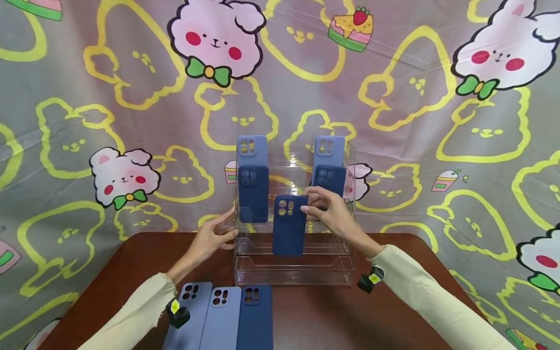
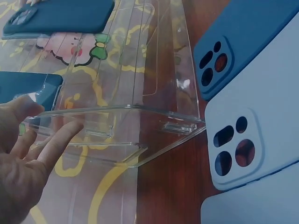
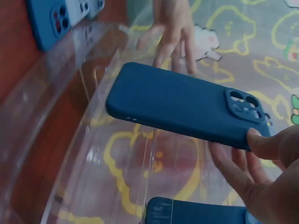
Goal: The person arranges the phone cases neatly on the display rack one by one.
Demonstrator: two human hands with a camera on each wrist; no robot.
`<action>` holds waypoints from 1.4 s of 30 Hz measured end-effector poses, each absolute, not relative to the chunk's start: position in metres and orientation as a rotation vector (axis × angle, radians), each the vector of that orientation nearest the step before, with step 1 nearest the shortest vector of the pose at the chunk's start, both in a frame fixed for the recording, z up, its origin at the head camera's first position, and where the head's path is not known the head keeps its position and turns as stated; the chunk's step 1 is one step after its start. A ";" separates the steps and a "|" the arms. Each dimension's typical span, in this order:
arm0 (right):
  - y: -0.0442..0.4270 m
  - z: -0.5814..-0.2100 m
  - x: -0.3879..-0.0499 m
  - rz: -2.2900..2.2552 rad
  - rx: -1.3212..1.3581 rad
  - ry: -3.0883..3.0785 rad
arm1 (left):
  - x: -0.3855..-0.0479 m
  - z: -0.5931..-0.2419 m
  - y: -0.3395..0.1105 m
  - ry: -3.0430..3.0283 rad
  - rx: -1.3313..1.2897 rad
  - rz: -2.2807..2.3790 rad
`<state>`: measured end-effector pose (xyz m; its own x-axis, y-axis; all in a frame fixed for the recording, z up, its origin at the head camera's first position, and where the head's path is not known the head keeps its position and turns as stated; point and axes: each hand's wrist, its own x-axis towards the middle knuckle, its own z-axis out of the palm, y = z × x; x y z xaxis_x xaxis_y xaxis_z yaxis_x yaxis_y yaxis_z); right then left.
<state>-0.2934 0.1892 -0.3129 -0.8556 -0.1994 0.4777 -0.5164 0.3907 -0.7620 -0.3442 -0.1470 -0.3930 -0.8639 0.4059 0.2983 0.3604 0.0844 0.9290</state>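
My right hand (image 1: 330,211) pinches a dark blue phone case (image 1: 289,233) by its upper right edge, with the camera cutouts at the top. The case is in front of the middle of a clear tiered display rack (image 1: 293,278). In the right wrist view the thumb lies on the near face of the case (image 3: 173,102) and the fingers go behind it. My left hand (image 1: 214,236) is at the rack's left side, its fingers extended against the clear panel. Light blue cases (image 1: 258,151) and dark blue cases (image 1: 253,197) stand in the rack's upper tiers at left and right.
On the brown table (image 1: 323,321), in front of the rack, lie a greyish-blue case (image 1: 192,311), a light blue case (image 1: 222,321) and a dark blue case (image 1: 257,321). A patterned cloth (image 1: 302,102) hangs behind.
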 end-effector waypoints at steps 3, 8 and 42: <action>0.178 -0.315 -0.308 1.428 0.667 -2.304 | -0.343 -0.395 -0.147 2.276 0.802 1.939; 0.161 -0.325 -0.321 1.395 0.666 -2.307 | -0.342 -0.399 -0.146 2.267 0.794 1.926; 0.112 -0.354 -0.340 1.272 0.693 -2.210 | -0.341 -0.396 -0.147 2.355 0.765 1.928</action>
